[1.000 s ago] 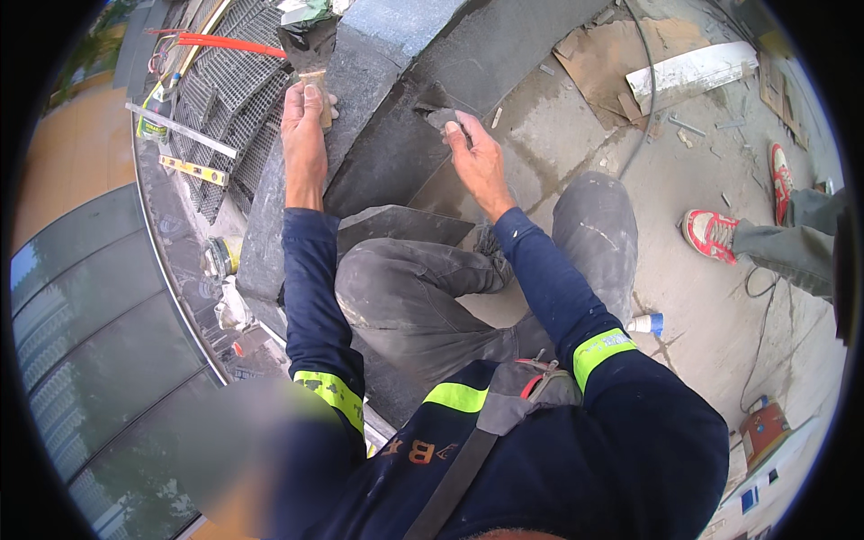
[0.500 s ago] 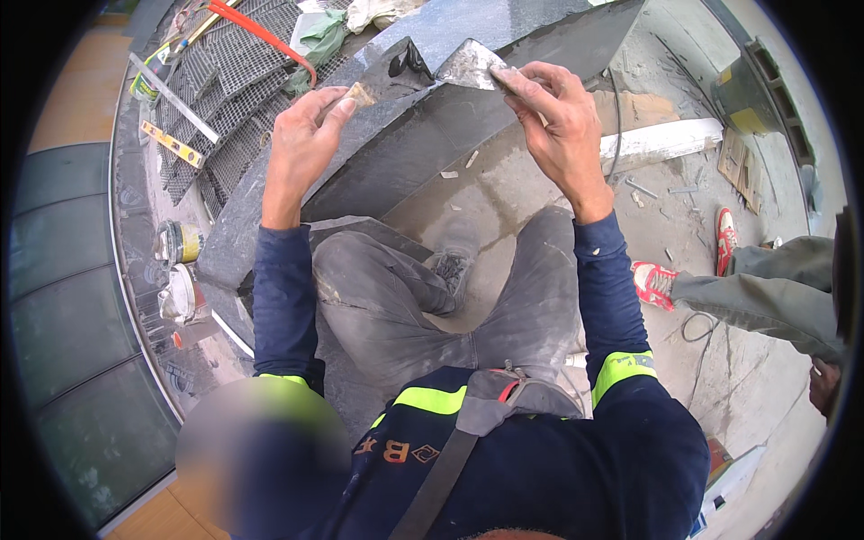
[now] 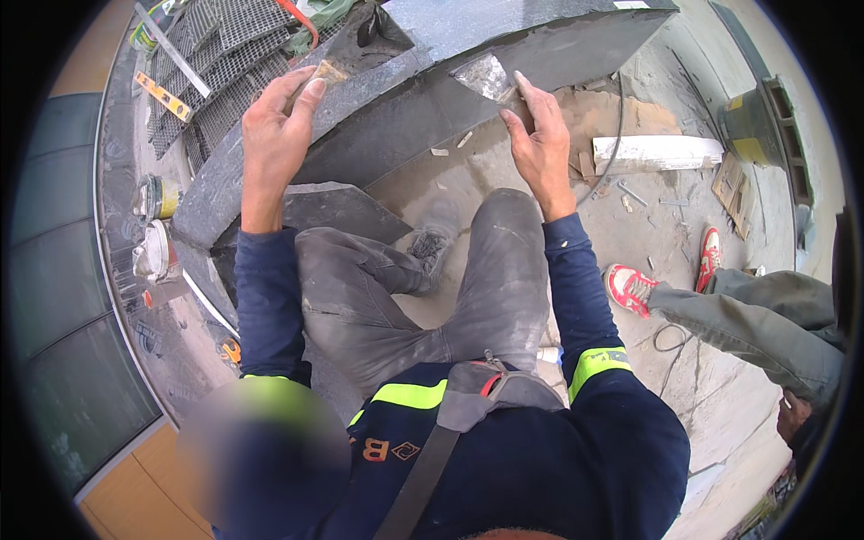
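Note:
My left hand point(image 3: 273, 153) pinches the tan end of a scraper with a dark, triangular blade point(image 3: 376, 54); a glossy black dab lies on the blade. My right hand point(image 3: 545, 153) has thumb and fingers at the edge of a second scraper, a shiny, smeared metal blade point(image 3: 484, 76). The two blades are apart. Both hands are over or beside a long grey stone slab point(image 3: 378, 144), with its speckled top and darker side face showing. A smaller grey stone piece point(image 3: 337, 209) rests against it near my left knee.
Black mesh panels point(image 3: 229, 54), a yellow spirit level point(image 3: 164, 96) and tubs point(image 3: 155, 252) lie along the left. Right of me are a white board point(image 3: 657, 153), a cable point(image 3: 619, 126), a bucket point(image 3: 751, 126) and another person's legs in red-and-white shoes point(image 3: 630, 288).
The metal scraper in my right hand has moved down and right, away from the dark one. My left hand has shifted left and slightly up with its scraper. The view has shifted too.

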A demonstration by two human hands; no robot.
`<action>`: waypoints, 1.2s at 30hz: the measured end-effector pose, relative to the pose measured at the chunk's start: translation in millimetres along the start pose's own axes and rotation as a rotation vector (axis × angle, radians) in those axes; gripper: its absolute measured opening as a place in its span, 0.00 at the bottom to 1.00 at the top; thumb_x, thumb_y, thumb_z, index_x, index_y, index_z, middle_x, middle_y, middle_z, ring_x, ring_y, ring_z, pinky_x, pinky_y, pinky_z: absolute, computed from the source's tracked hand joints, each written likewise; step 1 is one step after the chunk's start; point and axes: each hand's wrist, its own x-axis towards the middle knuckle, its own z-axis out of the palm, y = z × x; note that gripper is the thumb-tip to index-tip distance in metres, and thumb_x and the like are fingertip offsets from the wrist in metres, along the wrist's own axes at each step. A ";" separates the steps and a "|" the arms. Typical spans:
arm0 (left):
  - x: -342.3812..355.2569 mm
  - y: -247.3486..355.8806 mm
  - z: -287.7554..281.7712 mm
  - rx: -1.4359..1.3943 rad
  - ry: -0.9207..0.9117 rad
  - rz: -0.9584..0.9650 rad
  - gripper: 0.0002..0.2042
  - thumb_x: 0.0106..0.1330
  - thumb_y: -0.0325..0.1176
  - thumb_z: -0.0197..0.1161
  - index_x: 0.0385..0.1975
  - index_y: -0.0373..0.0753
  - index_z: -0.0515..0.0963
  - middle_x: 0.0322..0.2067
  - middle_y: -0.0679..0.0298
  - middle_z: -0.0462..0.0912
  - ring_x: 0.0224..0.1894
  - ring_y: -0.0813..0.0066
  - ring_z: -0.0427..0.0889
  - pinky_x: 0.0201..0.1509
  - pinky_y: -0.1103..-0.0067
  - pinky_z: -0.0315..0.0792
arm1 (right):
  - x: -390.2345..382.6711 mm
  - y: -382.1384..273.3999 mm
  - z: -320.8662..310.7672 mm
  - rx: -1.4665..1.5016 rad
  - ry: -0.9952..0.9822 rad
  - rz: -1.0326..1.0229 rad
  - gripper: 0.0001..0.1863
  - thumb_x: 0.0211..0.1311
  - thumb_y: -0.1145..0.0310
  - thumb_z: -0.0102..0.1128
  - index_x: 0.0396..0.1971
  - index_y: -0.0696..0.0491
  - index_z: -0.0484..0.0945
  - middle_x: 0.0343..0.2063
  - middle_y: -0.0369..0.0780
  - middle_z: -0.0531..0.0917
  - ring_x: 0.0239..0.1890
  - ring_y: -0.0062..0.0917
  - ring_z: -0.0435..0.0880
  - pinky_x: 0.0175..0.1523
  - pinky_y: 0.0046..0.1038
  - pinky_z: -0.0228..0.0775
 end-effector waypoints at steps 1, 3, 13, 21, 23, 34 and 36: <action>-5.2 -1.8 0.1 -0.019 0.002 -0.046 0.16 0.74 0.38 0.67 0.53 0.32 0.86 0.45 0.56 0.91 0.45 0.72 0.87 0.53 0.77 0.78 | -8.3 8.5 11.2 0.016 0.013 -0.003 0.27 0.63 0.75 0.71 0.63 0.49 0.82 0.51 0.43 0.84 0.51 0.39 0.83 0.55 0.35 0.75; -19.3 1.1 -4.4 -0.056 0.001 -0.137 0.17 0.75 0.38 0.67 0.53 0.31 0.86 0.45 0.57 0.90 0.46 0.74 0.86 0.53 0.78 0.78 | -22.9 27.0 36.1 0.047 0.041 -0.003 0.29 0.62 0.75 0.72 0.65 0.53 0.80 0.52 0.46 0.84 0.51 0.40 0.83 0.57 0.35 0.76; -63.8 -19.4 -27.3 -0.070 -0.013 -0.399 0.19 0.76 0.41 0.68 0.56 0.32 0.85 0.34 0.71 0.82 0.34 0.85 0.73 0.41 0.85 0.68 | -29.8 57.3 119.6 0.112 0.215 0.035 0.25 0.61 0.73 0.75 0.59 0.49 0.84 0.53 0.40 0.85 0.56 0.36 0.80 0.64 0.35 0.72; -63.1 -27.0 -28.8 -0.050 -0.086 -0.453 0.20 0.78 0.40 0.65 0.61 0.32 0.82 0.47 0.67 0.86 0.48 0.82 0.81 0.52 0.84 0.74 | -23.4 69.0 135.7 0.136 0.254 0.019 0.25 0.60 0.73 0.77 0.58 0.50 0.85 0.53 0.41 0.85 0.58 0.34 0.81 0.63 0.33 0.75; -62.0 -28.0 -31.3 -0.036 -0.093 -0.458 0.20 0.78 0.39 0.65 0.61 0.32 0.82 0.47 0.67 0.86 0.48 0.82 0.81 0.53 0.84 0.73 | -21.9 67.6 142.7 0.143 0.281 0.018 0.28 0.56 0.76 0.78 0.58 0.48 0.85 0.51 0.40 0.85 0.56 0.35 0.81 0.60 0.33 0.77; -64.5 -30.5 -23.9 -0.084 -0.041 -0.415 0.18 0.77 0.41 0.67 0.57 0.34 0.85 0.38 0.71 0.85 0.36 0.85 0.74 0.42 0.84 0.69 | -26.1 77.1 152.6 0.118 0.316 -0.017 0.27 0.56 0.77 0.78 0.57 0.49 0.85 0.48 0.41 0.84 0.51 0.33 0.83 0.57 0.32 0.77; -64.1 -32.3 -26.0 -0.083 -0.058 -0.420 0.18 0.77 0.41 0.67 0.57 0.34 0.85 0.38 0.70 0.85 0.36 0.85 0.74 0.42 0.84 0.69 | -27.0 78.2 152.9 0.104 0.319 -0.025 0.27 0.56 0.77 0.78 0.57 0.48 0.85 0.47 0.41 0.83 0.50 0.33 0.83 0.57 0.32 0.77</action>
